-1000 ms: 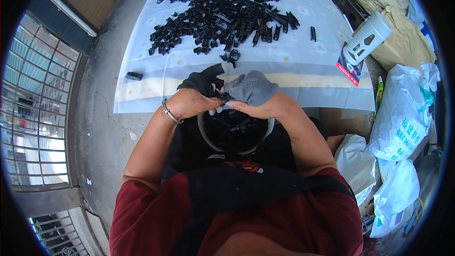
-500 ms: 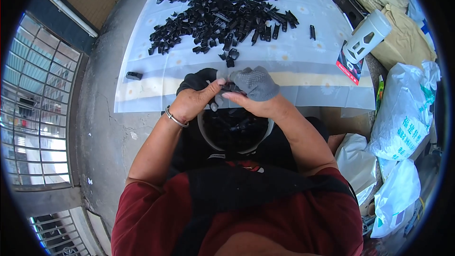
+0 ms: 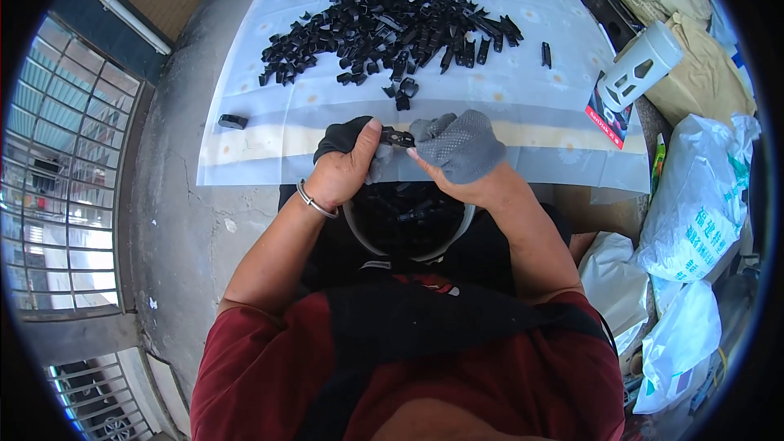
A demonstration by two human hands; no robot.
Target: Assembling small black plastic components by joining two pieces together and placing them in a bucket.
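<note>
A small black plastic part (image 3: 398,138) is held between my two hands, above the table's near edge. My left hand (image 3: 349,149), in a dark glove with the thumb bare, pinches its left end. At its right end are the closed fingers of my right hand (image 3: 461,147), which wears a grey dotted glove. Beneath them, a round bucket (image 3: 438,255) with a pale rim stands between my legs, with black parts (image 3: 412,214) inside. Just beyond my hands, a few loose black pieces (image 3: 403,95) lie on the cloth.
A big pile of black plastic parts (image 3: 367,24) covers the far middle of the white flowered tablecloth (image 3: 269,135). One black piece (image 3: 233,121) lies at the left, another (image 3: 545,55) at the right. A white cup-like holder (image 3: 645,65) stands right; plastic bags (image 3: 694,196) lie beyond.
My hands have drawn slightly apart, the right one shifting rightward. More of the black part now shows between them. The whole view has shifted slightly.
</note>
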